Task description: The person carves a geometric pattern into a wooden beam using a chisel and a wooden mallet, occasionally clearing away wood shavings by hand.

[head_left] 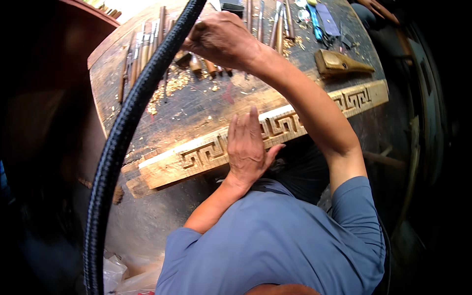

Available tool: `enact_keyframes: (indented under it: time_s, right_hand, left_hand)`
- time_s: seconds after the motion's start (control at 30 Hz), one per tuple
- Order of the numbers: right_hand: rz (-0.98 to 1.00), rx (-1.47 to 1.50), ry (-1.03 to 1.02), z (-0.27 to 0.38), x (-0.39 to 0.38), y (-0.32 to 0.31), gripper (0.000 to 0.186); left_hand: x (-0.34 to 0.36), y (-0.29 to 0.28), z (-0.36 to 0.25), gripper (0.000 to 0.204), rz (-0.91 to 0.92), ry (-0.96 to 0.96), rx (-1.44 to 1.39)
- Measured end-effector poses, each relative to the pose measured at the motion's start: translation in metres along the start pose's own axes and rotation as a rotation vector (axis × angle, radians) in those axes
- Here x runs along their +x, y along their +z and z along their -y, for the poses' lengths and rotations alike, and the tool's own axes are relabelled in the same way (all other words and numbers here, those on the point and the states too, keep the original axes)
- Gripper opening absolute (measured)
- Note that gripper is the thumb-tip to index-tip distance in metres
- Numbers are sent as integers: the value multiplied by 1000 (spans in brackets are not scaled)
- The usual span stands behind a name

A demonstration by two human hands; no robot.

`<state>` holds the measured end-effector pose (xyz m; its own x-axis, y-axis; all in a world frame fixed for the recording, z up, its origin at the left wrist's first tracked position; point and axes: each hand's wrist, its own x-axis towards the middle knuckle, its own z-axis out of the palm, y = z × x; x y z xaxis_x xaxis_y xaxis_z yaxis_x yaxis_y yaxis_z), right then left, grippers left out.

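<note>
A long pale wooden board point(167, 172), carved with an angular key pattern, lies slanting along the near edge of the workbench. My left hand point(246, 150) rests flat on its carved face, fingers stretched out and thumb apart. Reaching across the board, my right hand point(223, 42) is over the far part of the bench among the tools. Its fingers look curled, partly hidden behind a black braided hose point(142, 93); what they hold, if anything, cannot be made out. Just below that hand are several short wooden tool handles point(211, 68).
Several chisels point(142, 51) lie in a row at the far left, and more long-handled tools point(280, 29) at the back. A wooden mallet point(341, 63) sits at the right. Wood shavings point(172, 86) are scattered on the workbench point(196, 115). A plastic bag point(115, 273) is at lower left.
</note>
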<state>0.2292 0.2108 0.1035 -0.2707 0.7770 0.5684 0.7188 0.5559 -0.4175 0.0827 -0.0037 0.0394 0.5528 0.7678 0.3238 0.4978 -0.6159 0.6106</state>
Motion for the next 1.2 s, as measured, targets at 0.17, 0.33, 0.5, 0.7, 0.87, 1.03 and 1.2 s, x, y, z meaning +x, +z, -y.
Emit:
enact_keyframes:
  time_s: [0.17, 0.33, 0.5, 0.7, 0.87, 1.03, 1.2]
  right_hand:
    - [151, -203, 134, 19, -8, -36, 70]
    - [-202, -155, -100, 15, -107, -132, 34]
    - [-169, -91, 14, 58, -231, -162, 65]
    - [-309, 120, -65, 111, -278, -135, 81]
    - [-403, 566, -41, 142, -282, -102, 62]
    - [-493, 721, 23, 160, -275, -79, 64]
    - [-499, 878, 1, 166, -272, -64, 63]
  left_hand:
    - [-2, 3, 6, 131, -42, 6, -8]
    - [-11, 5, 19, 135, -94, 48, 108]
    - [-30, -8, 58, 134, -73, 71, 214]
    - [-53, -12, 69, 98, -241, 263, 218]
    - [-40, -7, 37, 64, -171, 401, -30]
    - [-42, 25, 17, 56, -141, 519, -183]
    - [-41, 31, 34, 44, -87, 536, -268]
